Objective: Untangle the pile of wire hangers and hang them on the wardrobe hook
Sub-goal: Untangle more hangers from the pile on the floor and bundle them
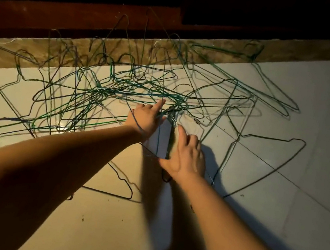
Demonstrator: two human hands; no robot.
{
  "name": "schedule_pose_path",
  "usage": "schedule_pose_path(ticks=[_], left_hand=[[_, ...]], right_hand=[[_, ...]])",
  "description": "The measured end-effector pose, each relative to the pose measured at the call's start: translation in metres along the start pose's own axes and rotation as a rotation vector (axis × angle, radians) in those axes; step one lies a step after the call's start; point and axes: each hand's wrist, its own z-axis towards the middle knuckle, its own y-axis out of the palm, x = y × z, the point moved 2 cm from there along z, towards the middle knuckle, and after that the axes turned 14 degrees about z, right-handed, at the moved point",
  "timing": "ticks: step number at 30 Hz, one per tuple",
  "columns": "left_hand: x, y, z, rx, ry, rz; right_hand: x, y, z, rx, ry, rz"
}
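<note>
A tangled pile of wire hangers [109, 93], green, blue and dark, sprawls over the pale tiled floor [102, 222]. My left hand [147, 118] reaches into the knot at the pile's middle, fingers among the wires, with a blue wire crossing its wrist. My right hand [185, 155] is just to the right and nearer, its fingers curled on a hanger whose dark wire [170, 145] runs up toward the knot. A dark hanger [270, 162] lies apart at the right. No wardrobe hook is in view.
A dark wooden wardrobe base [79, 15] runs along the back, above a brown stone sill [213, 53] that some hangers lean on. Another dark hanger [121, 184] lies under my left forearm. Strong light throws long arm shadows on the floor.
</note>
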Motion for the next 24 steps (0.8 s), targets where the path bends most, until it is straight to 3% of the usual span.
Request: schedule_pose_path(ticks=[7,10,13,16,20,24], left_hand=[[0.004,0.004,0.006,0.1,-0.138,-0.271],[0.003,0.003,0.003,0.094,-0.191,-0.379],[0.006,0.002,-0.001,0.088,-0.131,-0.462],[0.015,0.006,-0.008,0.055,-0.125,-0.596],[0.021,0.009,-0.007,0.064,-0.258,-0.675],[0.026,0.004,-0.003,-0.015,-0.455,-1.206]], right_hand=[[0.008,-0.023,0.01,0.12,0.13,0.216],[0.014,-0.026,0.024,0.071,0.146,0.382],[0.019,-0.021,0.033,0.004,0.17,0.578],[0.018,-0.018,0.035,0.03,0.13,0.744],[0.017,-0.019,0.035,0.026,0.056,0.787],[0.02,-0.021,0.042,0.057,0.04,0.737]])
